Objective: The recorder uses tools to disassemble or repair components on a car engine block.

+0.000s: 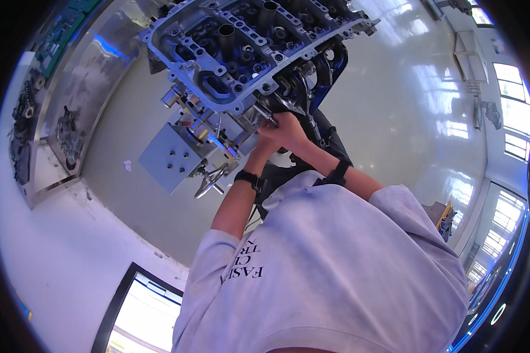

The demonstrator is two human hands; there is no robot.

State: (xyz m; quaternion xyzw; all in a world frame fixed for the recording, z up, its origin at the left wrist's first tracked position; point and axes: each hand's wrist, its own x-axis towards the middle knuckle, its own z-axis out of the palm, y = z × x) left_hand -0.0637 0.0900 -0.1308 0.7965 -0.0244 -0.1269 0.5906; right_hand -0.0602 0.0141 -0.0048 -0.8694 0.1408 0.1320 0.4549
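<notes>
A silver engine head (200,65) with open ports and several bolts sits on a stand at the top of the view. Just below its lower edge my right hand (284,130) is closed around a slim metal piece (264,112) that points up toward the head. My left hand (267,139) is closed just below and left of it, partly hidden by the right, so what it holds is unclear. Beside them are a curved dark exhaust manifold (321,76) and, to the left, the stand's brass and steel fittings (200,126).
A grey stand plate (165,153) with a handwheel (212,182) is left of my forearms. A steel workbench (97,70) with engine parts (23,129) runs along the far left. The pale floor (412,123) stretches right toward windows and more parts (444,220).
</notes>
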